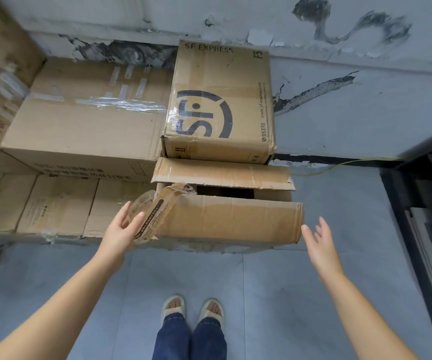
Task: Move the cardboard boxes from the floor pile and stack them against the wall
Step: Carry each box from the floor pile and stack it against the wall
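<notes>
Both my arms reach forward. My left hand [122, 231] is open, fingers straight, touching loose tape on the near open-flapped box [231, 219]. My right hand [320, 241], released, hovers just right of it. An SF Express box [220, 100] sits behind, against the wall [339, 105].

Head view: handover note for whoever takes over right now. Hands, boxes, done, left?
Left hand: open, fingers at the loose tape on the left end of the open-flapped box; no grip.
Right hand: open, just off that box's right end, touching nothing.
Boxes: open-flapped box on the floor in the stack's front row; SF Express box above and behind it by the wall; large taped box to its left.
Done: several boxes stacked at the wall.
Left: floor pile out of view, so the remainder is unknown.
</notes>
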The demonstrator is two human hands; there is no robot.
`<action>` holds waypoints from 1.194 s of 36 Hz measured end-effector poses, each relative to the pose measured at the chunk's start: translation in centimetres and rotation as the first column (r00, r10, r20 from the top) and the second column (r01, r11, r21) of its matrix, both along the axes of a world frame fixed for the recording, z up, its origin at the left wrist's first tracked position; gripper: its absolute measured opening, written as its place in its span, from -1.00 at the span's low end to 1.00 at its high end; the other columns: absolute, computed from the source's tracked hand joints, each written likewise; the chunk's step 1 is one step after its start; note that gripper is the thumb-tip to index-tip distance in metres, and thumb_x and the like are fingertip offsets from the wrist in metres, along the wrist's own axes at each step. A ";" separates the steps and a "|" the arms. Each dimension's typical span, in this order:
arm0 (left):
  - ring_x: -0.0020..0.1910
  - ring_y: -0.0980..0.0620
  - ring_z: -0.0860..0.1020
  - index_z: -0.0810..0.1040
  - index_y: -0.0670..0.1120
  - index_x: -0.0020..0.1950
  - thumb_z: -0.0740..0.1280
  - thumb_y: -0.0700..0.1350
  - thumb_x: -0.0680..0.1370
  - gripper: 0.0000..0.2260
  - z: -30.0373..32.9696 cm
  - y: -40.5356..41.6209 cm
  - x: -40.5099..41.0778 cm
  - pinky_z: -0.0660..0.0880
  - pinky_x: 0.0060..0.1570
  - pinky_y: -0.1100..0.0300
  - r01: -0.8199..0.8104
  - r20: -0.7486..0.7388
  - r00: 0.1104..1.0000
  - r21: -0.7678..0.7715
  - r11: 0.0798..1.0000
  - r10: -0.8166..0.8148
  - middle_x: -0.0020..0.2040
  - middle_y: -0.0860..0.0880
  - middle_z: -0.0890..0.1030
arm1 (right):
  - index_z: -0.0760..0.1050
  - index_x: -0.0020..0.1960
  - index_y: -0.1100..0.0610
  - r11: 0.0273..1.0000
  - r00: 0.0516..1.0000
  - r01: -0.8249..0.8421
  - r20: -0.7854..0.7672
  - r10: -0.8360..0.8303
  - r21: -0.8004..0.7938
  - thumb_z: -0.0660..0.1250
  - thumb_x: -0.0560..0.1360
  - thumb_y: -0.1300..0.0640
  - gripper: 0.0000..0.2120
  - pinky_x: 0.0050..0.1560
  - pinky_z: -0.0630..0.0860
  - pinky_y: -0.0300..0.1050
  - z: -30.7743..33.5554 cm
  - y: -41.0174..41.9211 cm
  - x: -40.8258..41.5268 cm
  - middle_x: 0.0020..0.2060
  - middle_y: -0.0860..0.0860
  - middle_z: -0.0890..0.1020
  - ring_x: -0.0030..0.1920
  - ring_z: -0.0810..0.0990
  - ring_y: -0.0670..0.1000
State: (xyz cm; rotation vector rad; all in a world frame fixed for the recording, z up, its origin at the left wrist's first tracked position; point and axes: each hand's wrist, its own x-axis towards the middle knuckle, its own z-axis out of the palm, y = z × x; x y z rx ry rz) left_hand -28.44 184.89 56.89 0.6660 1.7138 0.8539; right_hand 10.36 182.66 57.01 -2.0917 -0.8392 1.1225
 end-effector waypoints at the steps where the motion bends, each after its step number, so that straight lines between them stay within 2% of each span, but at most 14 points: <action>1: 0.39 0.10 0.30 0.22 0.13 0.51 0.31 0.01 0.57 -0.47 0.7 -0.2 -0.2 0.44 0.25 -0.12 0.026 -0.009 1.000 -0.009 1.000 -0.026 0.50 -0.01 0.27 | 0.05 0.54 0.04 1.000 1.000 -0.027 0.008 0.027 0.015 0.21 0.60 0.03 -0.41 0.45 0.16 -0.05 0.6 -0.4 0.0 0.51 0.07 0.20 0.49 0.20 0.00; 7: 0.36 0.07 0.39 0.33 0.15 0.42 0.27 -0.03 0.59 -0.60 7.2 -2.8 -0.1 0.37 0.31 -0.03 0.198 -0.026 0.980 0.087 0.976 -0.196 0.42 0.01 0.40 | 0.19 0.48 0.03 0.976 0.981 -0.161 -0.080 0.174 0.149 0.21 0.59 0.11 -0.52 0.41 0.23 -0.10 6.4 -3.7 -1.5 0.45 0.03 0.32 0.36 0.35 -0.09; 10: 0.25 0.15 0.51 0.45 0.19 0.28 0.33 0.06 0.56 -0.71 10.7 -5.1 0.0 0.45 0.25 0.01 0.312 -0.018 0.949 0.169 0.935 -0.314 0.21 0.13 0.58 | 0.22 0.38 -0.13 0.947 0.954 -0.230 -0.141 0.265 0.226 0.29 0.44 -0.25 -0.43 0.41 0.30 0.00 9.6 -6.3 -2.8 0.35 -0.09 0.41 0.26 0.43 -0.25; 13: 0.21 0.16 0.55 0.48 0.17 0.28 0.34 0.24 0.37 -0.50 13.7 -7.8 0.1 0.46 0.21 0.06 0.388 -0.022 0.918 0.243 0.889 -0.395 0.17 0.12 0.63 | 0.27 0.28 -0.27 0.919 0.929 -0.295 -0.148 0.340 0.262 0.26 0.14 -0.59 -0.20 0.32 0.35 -0.14 11.4 -9.2 -3.7 0.27 -0.28 0.42 0.28 0.40 -0.35; 17: 0.23 0.10 0.55 0.48 0.11 0.32 0.38 0.43 0.26 -0.29 15.9 -10.9 0.1 0.49 0.19 0.08 0.434 -0.029 0.893 0.321 0.842 -0.449 0.18 0.07 0.63 | 0.27 0.30 -0.24 0.909 0.926 -0.263 -0.179 0.331 0.323 0.28 0.35 -0.34 -0.44 0.26 0.43 -0.28 13.2 -13.2 -5.5 0.31 -0.24 0.45 0.33 0.42 -0.22; 20: 0.20 0.07 0.57 0.50 0.06 0.30 0.40 0.46 0.21 -0.23 16.4 -12.7 -0.1 0.53 0.15 0.14 0.399 -0.004 0.906 0.336 0.853 -0.422 0.15 0.03 0.65 | 0.27 0.33 -0.22 0.923 0.944 -0.191 -0.195 0.266 0.335 0.31 0.23 -0.49 -0.25 0.21 0.44 -0.34 13.5 -16.0 -6.4 0.26 -0.29 0.51 0.30 0.43 -0.26; 22: 0.18 0.06 0.59 0.55 0.09 0.26 0.42 0.41 0.24 -0.32 16.1 -13.4 -0.1 0.53 0.12 0.15 0.377 0.027 0.913 0.330 0.865 -0.408 0.14 0.01 0.66 | 0.26 0.34 -0.25 0.935 0.958 -0.142 -0.192 0.213 0.325 0.29 0.15 -0.57 -0.16 0.21 0.44 -0.35 13.3 -17.7 -7.2 0.24 -0.38 0.47 0.31 0.42 -0.27; 25: 0.16 0.03 0.59 0.57 0.10 0.23 0.39 0.12 0.50 -0.68 15.4 -13.5 0.1 0.53 0.12 0.12 0.384 0.056 0.906 0.306 0.871 -0.419 0.10 0.01 0.67 | 0.28 0.35 -0.27 0.938 0.975 -0.029 -0.196 0.103 0.346 0.30 0.14 -0.56 -0.16 0.08 0.41 -0.48 12.9 -20.2 -9.1 0.22 -0.39 0.48 0.30 0.43 -0.28; 27: 0.15 0.02 0.60 0.53 0.06 0.24 0.29 -0.04 0.49 -0.69 14.9 -13.1 0.4 0.54 0.13 0.09 0.428 0.067 0.886 0.265 0.864 -0.459 0.08 0.02 0.67 | 0.33 0.32 -0.35 0.939 0.977 0.074 -0.211 -0.002 0.336 0.34 0.17 -0.51 -0.25 0.01 0.43 -0.48 12.6 -21.5 -11.0 0.19 -0.39 0.50 0.27 0.44 -0.30; 31: 0.10 0.11 0.61 0.50 0.06 0.26 0.26 -0.06 0.43 -0.61 15.3 -11.5 0.2 0.44 0.25 -0.06 0.637 0.028 0.752 0.226 0.737 -0.659 0.08 0.05 0.67 | 0.33 0.34 -0.20 0.879 0.938 0.321 -0.244 -0.245 0.352 0.39 0.22 -0.43 -0.24 0.01 0.44 -0.47 12.1 -24.0 -16.1 0.20 -0.31 0.54 0.26 0.48 -0.24; 33: 0.10 0.15 0.60 0.50 0.08 0.26 0.26 -0.04 0.44 -0.62 15.6 -10.7 -0.4 0.44 0.25 -0.02 0.733 -0.011 0.662 0.220 0.644 -0.750 0.09 0.08 0.66 | 0.36 0.31 -0.20 0.828 0.904 0.419 -0.259 -0.340 0.373 0.42 0.40 -0.05 -0.48 0.01 0.44 -0.47 11.8 -25.2 -18.9 0.21 -0.23 0.57 0.25 0.49 -0.24; 35: 0.11 0.14 0.60 0.51 0.09 0.25 0.26 -0.04 0.44 -0.63 15.6 -10.0 -1.1 0.44 0.23 0.01 0.804 -0.035 0.575 0.207 0.557 -0.817 0.09 0.09 0.66 | 0.40 0.26 -0.35 0.800 0.886 0.463 -0.233 -0.401 0.382 0.35 0.48 0.23 -0.45 0.02 0.44 -0.47 11.5 -26.4 -21.7 0.19 -0.27 0.56 0.23 0.48 -0.28; 39: 0.09 0.13 0.61 0.52 0.06 0.24 0.27 -0.05 0.43 -0.63 15.1 -9.4 -2.3 0.46 0.19 0.03 0.901 -0.055 0.409 0.184 0.393 -0.911 0.08 0.07 0.67 | 0.36 0.10 -0.57 0.699 0.785 0.616 -0.220 -0.578 0.362 0.49 0.29 -0.20 -0.49 0.06 0.45 -0.44 11.6 -29.3 -26.8 0.20 -0.35 0.52 0.23 0.48 -0.32; 43: 0.07 0.15 0.62 0.52 0.06 0.23 0.27 -0.06 0.44 -0.65 14.9 -10.0 -2.4 0.53 0.11 0.05 0.964 -0.058 0.204 0.186 0.190 -0.977 0.07 0.09 0.67 | 0.38 0.14 -0.51 0.492 0.589 0.791 -0.236 -0.773 0.363 0.43 0.26 -0.30 -0.51 0.07 0.45 -0.45 11.9 -33.1 -31.5 0.20 -0.29 0.55 0.23 0.48 -0.32</action>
